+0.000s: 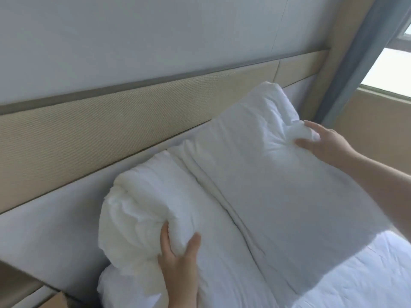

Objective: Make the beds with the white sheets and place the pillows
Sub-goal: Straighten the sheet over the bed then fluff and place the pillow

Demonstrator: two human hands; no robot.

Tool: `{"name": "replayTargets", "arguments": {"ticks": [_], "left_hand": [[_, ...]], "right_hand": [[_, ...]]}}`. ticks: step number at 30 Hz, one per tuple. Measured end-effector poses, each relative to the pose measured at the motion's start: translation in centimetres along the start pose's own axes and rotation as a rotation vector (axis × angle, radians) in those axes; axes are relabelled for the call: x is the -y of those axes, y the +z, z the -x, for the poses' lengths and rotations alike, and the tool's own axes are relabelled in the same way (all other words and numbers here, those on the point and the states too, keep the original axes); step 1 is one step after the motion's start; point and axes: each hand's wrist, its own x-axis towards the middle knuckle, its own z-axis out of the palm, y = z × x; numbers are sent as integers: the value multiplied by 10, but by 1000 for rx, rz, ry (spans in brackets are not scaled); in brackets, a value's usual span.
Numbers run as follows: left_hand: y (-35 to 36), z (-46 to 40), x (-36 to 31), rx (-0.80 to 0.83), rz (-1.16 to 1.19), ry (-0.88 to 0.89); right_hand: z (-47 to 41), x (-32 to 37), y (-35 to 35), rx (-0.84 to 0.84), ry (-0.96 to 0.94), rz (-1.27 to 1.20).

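A large white pillow (255, 185) lies tilted at the head of the bed, leaning toward the padded headboard (111, 130). My left hand (180, 261) grips its near left corner, fingers closed into the bunched fabric. My right hand (327, 143) grips the far right corner, thumb and fingers pinching a fold. A crease runs along the pillow's length. Below it at the lower right shows the white sheet (367, 278) on the mattress. A second white bundle (115, 285) sits under the pillow's left end; what it is I cannot tell.
The beige and grey headboard runs diagonally across the back, with a pale wall (155, 36) above it. A blue-grey curtain (364, 52) hangs at the right beside a bright window (391, 67). A bedside surface edge (17, 283) shows at the lower left.
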Motion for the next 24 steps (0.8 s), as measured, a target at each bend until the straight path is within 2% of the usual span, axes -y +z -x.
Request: {"name": "replayTargets", "arguments": {"ticks": [3, 5, 8, 9, 11, 12, 14, 17, 21, 24], "left_hand": [[14, -54, 68, 24, -625, -202], [16, -88, 91, -13, -922, -52], [27, -139, 112, 50, -1258, 391], [33, -155, 118, 103, -1334, 461], [37, -189, 144, 212, -1481, 410], [33, -205, 165, 216, -1523, 373], [20, -234, 210, 174, -1461, 375], [22, -263, 264, 213, -1371, 301], [39, -287, 302, 239, -1365, 256], [39, -290, 300, 276, -1421, 222]], "right_hand": [[-37, -28, 121, 26, 13, 169], [-35, -36, 203, 114, -44, 228], [-13, -67, 305, 313, 5, 309], [-4, -84, 329, 366, 59, 329], [4, -115, 363, 400, 161, 329], [3, -127, 375, 400, 197, 322], [-10, -142, 395, 376, 216, 305], [-37, -154, 428, 366, 156, 308], [-62, -172, 479, 344, 103, 300], [-69, -176, 488, 347, 108, 272]]}}
